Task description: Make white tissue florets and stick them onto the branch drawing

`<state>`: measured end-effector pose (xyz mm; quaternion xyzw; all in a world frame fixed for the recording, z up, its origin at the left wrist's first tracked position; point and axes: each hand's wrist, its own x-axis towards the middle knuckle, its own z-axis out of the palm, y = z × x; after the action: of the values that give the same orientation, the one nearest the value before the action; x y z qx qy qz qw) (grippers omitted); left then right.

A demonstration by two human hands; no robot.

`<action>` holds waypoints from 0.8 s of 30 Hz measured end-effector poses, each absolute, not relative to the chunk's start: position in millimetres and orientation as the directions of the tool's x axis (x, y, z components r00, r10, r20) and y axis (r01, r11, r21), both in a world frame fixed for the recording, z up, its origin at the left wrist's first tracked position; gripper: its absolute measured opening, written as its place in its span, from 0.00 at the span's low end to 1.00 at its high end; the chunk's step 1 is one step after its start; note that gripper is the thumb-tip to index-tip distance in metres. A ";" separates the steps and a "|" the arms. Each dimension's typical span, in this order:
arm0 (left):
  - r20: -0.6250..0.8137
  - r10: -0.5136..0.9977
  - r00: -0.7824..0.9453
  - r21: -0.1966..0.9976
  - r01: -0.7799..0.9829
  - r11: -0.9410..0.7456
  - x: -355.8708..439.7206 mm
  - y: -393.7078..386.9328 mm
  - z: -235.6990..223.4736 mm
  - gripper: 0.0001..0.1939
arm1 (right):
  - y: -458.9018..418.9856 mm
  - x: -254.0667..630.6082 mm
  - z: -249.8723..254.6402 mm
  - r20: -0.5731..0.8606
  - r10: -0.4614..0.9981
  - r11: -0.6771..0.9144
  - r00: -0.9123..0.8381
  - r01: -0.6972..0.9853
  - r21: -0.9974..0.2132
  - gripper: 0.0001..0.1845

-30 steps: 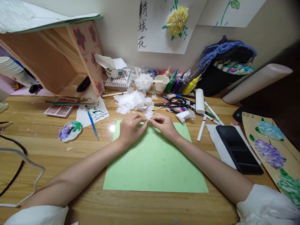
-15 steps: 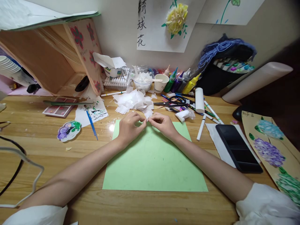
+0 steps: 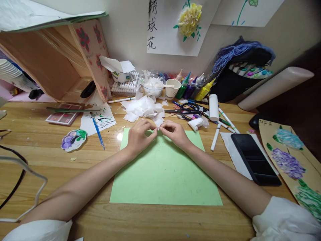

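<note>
My left hand and my right hand meet over the far edge of a green sheet of paper. Both are closed in a pinch, fingertips nearly touching. Between them is a tiny piece of white paper, mostly covered by the fingers. Just beyond the fingertips lies a heap of torn white paper pieces on the wooden table. The green sheet lies flat under my wrists.
Black scissors and markers lie behind my right hand, with a white glue stick-like cylinder. A paper cup and paint bottles stand at the back. Left are a paint palette and blue brushes; right, a black phone-like case.
My hands stay almost in place. The fingertips shift very slightly around the small white piece; nothing else visibly moves.
</note>
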<state>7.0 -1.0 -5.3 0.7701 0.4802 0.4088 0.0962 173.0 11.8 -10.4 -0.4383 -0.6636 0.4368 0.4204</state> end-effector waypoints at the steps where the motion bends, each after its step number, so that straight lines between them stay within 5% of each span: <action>1: 0.536 0.819 0.204 0.544 0.659 -0.520 7.1 -1.0 -5.2 0.07 | 11.9 173.1 -10.7 0.177 0.948 0.236 -0.265 0.211 -0.949 0.08; 24: 0.575 0.778 0.251 0.473 0.674 -0.567 7.1 -5.1 -3.6 0.04 | 9.8 172.3 -10.3 0.202 0.948 0.265 -0.244 0.262 -0.928 0.08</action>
<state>7.1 -5.1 -3.6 0.7884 0.4606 0.4027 0.0648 172.3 9.8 -10.3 -0.4483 -0.6750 0.4079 0.4208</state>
